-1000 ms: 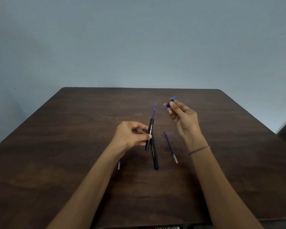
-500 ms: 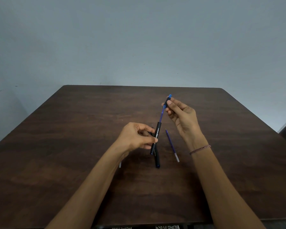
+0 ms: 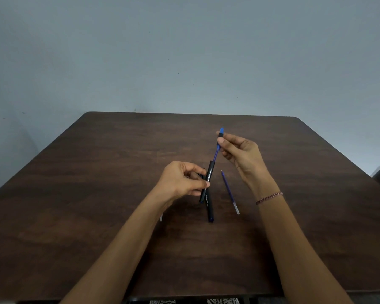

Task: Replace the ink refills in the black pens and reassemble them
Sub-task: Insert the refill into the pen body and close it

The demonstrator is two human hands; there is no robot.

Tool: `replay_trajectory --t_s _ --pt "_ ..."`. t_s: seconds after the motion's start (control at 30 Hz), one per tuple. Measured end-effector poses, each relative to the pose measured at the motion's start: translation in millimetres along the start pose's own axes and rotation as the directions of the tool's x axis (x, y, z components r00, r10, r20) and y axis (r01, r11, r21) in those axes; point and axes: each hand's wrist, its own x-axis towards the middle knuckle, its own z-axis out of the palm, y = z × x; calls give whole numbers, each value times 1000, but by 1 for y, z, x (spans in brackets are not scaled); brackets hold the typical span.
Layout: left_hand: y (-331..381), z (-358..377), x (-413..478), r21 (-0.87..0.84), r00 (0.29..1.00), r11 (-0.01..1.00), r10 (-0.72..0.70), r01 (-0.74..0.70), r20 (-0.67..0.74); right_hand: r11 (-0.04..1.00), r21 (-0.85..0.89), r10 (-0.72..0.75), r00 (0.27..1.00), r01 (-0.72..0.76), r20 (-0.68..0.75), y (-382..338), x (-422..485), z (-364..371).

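Left hand [image 3: 178, 183] pinches one black pen [image 3: 210, 172], right hand [image 3: 241, 156] its blue tip [image 3: 221, 132]. Beneath that pen lie a second pen [image 3: 209, 209] and one refill [image 3: 229, 191]; print unreadable.

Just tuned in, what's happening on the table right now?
A person's left hand grips a black pen barrel with a blue refill sticking out of its top. The right hand pinches a blue-tipped end piece at the refill's upper end. A second black pen and a loose refill lie on the table.
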Motion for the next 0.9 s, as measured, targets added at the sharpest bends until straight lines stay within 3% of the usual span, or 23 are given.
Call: replay_trajectory --t_s 0.2,0.73,0.9 --pt "1 -3 -1 -16 999 1000 26 -26 -29 986 -167 43 984 -14 171 5 -4 6" --pt "1 -3 0 -38 997 999 30 -33 -66 987 -140 110 956 -74 273 6 -5 4" --pt "2 -2 0 -47 998 998 32 -35 -55 979 -184 120 975 -85 185 9 -3 5"
